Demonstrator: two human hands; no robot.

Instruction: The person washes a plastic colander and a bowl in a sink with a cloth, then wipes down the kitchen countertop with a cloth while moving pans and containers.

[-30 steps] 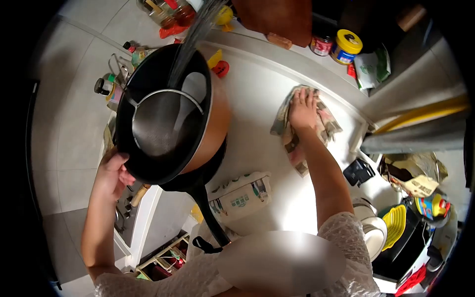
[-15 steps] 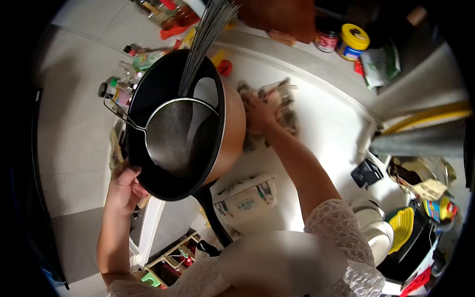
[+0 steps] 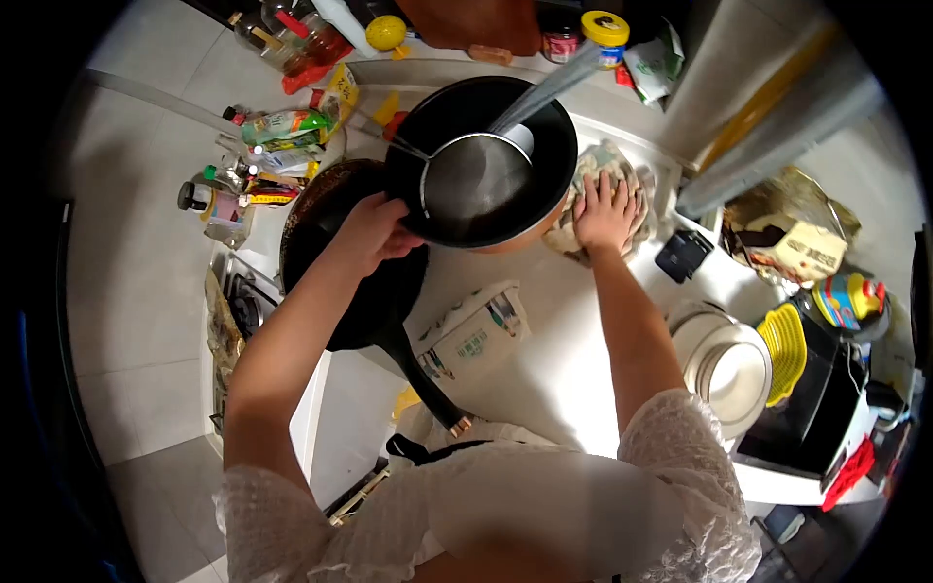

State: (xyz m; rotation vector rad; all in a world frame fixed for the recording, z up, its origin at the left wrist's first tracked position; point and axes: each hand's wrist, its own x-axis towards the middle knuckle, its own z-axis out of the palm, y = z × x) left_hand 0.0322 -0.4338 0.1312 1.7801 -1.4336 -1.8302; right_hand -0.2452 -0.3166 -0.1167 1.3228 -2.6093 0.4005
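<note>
My left hand [image 3: 374, 233] grips the near left rim of a deep pot [image 3: 552, 209], black inside and copper-coloured outside. Inside the pot lie a round mesh strainer [image 3: 476, 180] and a bundle of thin grey wires [image 3: 544, 92], blurred by motion. My right hand [image 3: 607, 211] lies flat, fingers spread, on a crumpled patterned cloth [image 3: 632, 228] on the white counter, right of the pot. A black wok [image 3: 345, 204] with a long dark handle [image 3: 413, 369] sits below my left forearm, its far right part hidden by the pot.
A printed white pack [image 3: 476, 335] lies on the counter [image 3: 554, 340] nearer me. Bottles [image 3: 282, 126] crowd the left side; jars [image 3: 604, 34] line the back ledge. To the right are stacked white plates [image 3: 734, 384], a yellow basket [image 3: 785, 355] and a black box [image 3: 684, 255].
The pot, with the strainer and wires in it, has moved right and away from me with my left hand, uncovering the wok. My right hand and the cloth have shifted right.
</note>
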